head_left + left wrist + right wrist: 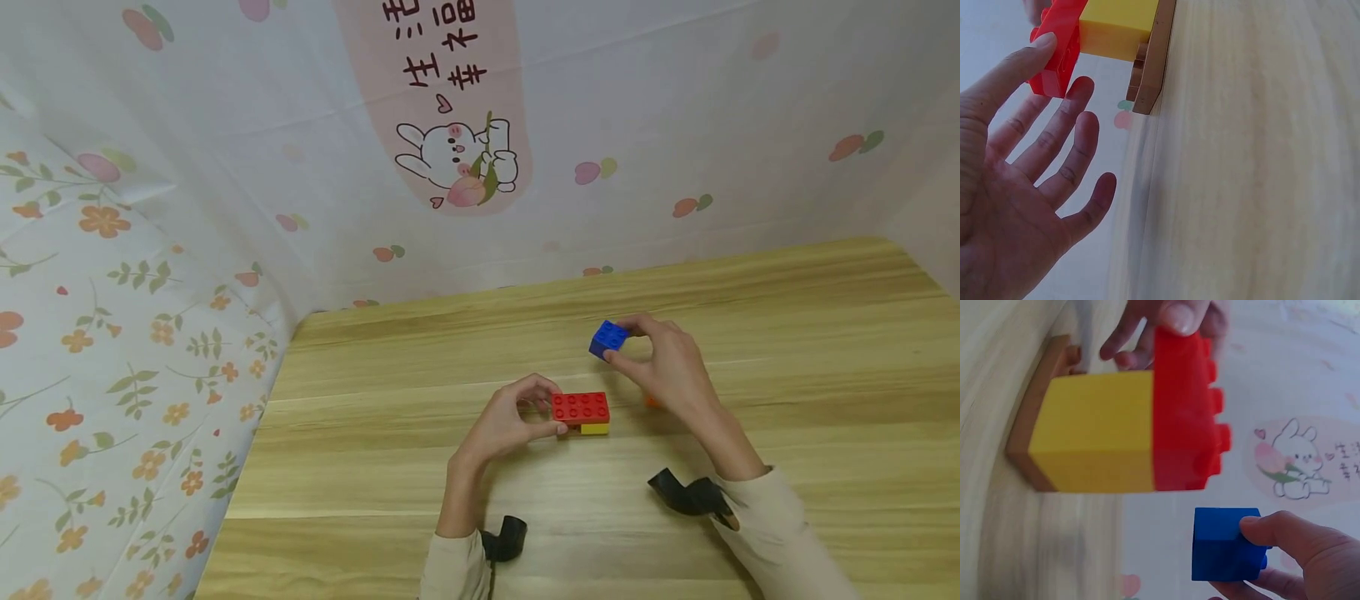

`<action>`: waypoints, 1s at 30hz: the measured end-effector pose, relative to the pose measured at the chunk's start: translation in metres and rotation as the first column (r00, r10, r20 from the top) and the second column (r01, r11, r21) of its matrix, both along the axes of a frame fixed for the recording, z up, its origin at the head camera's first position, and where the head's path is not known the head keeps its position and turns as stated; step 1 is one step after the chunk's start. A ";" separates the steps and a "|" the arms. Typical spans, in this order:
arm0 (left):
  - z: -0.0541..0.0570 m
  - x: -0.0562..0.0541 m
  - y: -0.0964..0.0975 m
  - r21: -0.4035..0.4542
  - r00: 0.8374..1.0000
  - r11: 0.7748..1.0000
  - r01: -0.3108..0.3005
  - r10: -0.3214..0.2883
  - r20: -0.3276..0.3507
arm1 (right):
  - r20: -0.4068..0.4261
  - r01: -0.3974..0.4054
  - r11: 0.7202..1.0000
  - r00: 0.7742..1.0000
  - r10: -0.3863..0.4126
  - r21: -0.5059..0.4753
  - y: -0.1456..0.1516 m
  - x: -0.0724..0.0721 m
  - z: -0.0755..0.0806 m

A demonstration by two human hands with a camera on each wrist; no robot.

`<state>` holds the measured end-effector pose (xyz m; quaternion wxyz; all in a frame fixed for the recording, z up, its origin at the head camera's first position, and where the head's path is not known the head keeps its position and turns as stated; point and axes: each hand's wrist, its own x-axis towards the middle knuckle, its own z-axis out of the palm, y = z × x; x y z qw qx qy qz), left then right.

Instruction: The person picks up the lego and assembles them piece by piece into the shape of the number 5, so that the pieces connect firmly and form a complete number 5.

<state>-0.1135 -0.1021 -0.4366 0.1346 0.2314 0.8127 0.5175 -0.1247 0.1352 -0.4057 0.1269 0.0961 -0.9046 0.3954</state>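
A stack of toy building bricks stands on the table: a brown flat plate (1155,62) at the bottom, a yellow brick (1094,428) on one end of it, and a long red brick (581,407) on top. My left hand (506,421) pinches the overhanging end of the red brick between thumb and index finger, the other fingers spread loosely below. A square blue brick (608,337) is pinched between the thumb and fingers of my right hand (675,367), raised behind and to the right of the stack, apart from it.
An orange piece (652,401) lies partly hidden beneath my right hand. The wooden table (360,467) meets a patterned cloth (637,100) at its back and left edges. Black wrist-worn pieces (512,538) show at both sleeves.
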 end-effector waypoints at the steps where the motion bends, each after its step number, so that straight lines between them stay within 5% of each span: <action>1: 0.000 0.000 0.000 0.000 1.000 1.000 0.001 -0.001 0.002 | -0.001 -0.013 1.000 1.000 0.013 -0.001 -0.001 0.001 0.002; 16: -0.002 -0.001 -0.002 0.047 1.000 0.998 0.029 -0.029 -0.008 | 0.016 -0.170 0.985 0.985 0.170 -0.003 -0.009 0.012 0.020; 23: 0.000 -0.002 -0.006 0.270 0.984 0.959 0.083 -0.121 0.127 | 0.017 -0.222 0.975 0.975 0.223 -0.019 -0.010 0.016 0.023; 30: 0.029 0.006 -0.007 0.352 0.957 0.926 0.136 -0.215 0.194 | 0.042 -0.292 0.956 0.955 0.292 -0.016 -0.011 0.020 0.026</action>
